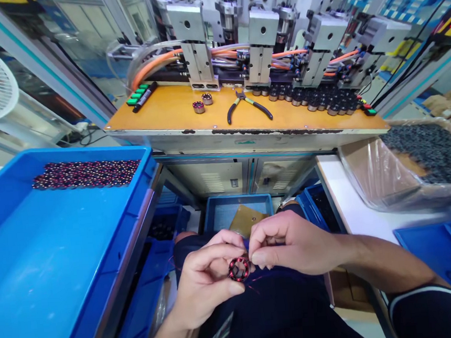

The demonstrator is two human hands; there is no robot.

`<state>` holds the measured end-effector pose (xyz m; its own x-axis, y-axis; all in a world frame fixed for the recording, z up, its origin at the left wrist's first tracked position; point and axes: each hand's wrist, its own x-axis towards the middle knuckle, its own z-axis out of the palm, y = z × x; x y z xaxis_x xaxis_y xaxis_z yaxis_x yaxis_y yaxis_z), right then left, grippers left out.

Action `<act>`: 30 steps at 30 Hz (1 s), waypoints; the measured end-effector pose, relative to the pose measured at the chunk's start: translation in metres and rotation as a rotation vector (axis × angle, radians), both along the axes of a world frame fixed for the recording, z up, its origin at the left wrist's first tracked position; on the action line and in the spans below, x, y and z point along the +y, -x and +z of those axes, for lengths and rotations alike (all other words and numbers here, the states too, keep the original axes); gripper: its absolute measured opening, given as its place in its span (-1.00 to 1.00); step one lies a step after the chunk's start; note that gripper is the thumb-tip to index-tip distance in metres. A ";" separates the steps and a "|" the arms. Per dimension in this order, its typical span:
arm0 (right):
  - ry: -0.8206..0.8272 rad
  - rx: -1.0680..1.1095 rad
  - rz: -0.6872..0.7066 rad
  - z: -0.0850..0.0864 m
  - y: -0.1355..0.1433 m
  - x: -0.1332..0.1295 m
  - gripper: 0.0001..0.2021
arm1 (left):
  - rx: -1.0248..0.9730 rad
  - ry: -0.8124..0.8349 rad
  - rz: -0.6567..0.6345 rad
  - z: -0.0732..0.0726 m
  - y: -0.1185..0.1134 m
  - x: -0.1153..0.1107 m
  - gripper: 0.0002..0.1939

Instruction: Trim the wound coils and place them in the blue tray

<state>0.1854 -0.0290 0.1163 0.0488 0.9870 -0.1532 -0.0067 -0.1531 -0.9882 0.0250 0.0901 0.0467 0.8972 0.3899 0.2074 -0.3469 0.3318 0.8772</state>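
Over my lap, my left hand (209,273) grips a small round motor stator (238,269) between thumb and fingers. The stator is a black ring with red windings spaced around its open centre, and this face is tilted toward me. Right beside its upper right edge, my right hand (285,242) is closed in a pinch of thumb and forefinger. What lies in that pinch is too small to make out. Fine reddish wire ends show just below the stator, against my dark clothing.
Left stands a blue bin (70,245) with rows of stators (87,174). Pliers (247,105), two loose stators (203,102) and many dark capped parts (317,98) lie on the orange machine table (165,111). A plastic-lined box (372,177) is at right; a blue tray (209,215) sits below.
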 end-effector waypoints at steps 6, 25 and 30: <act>-0.097 -0.224 -0.023 0.004 0.002 -0.005 -0.89 | 0.010 -0.042 0.032 0.000 0.001 -0.001 -0.65; -0.859 -1.011 0.061 0.005 -0.012 -0.007 -0.86 | -0.003 0.219 -0.214 0.005 -0.001 -0.004 -0.70; -0.930 -0.930 0.071 0.000 -0.008 0.002 -0.92 | 0.003 0.283 -0.234 0.008 -0.003 -0.005 -0.71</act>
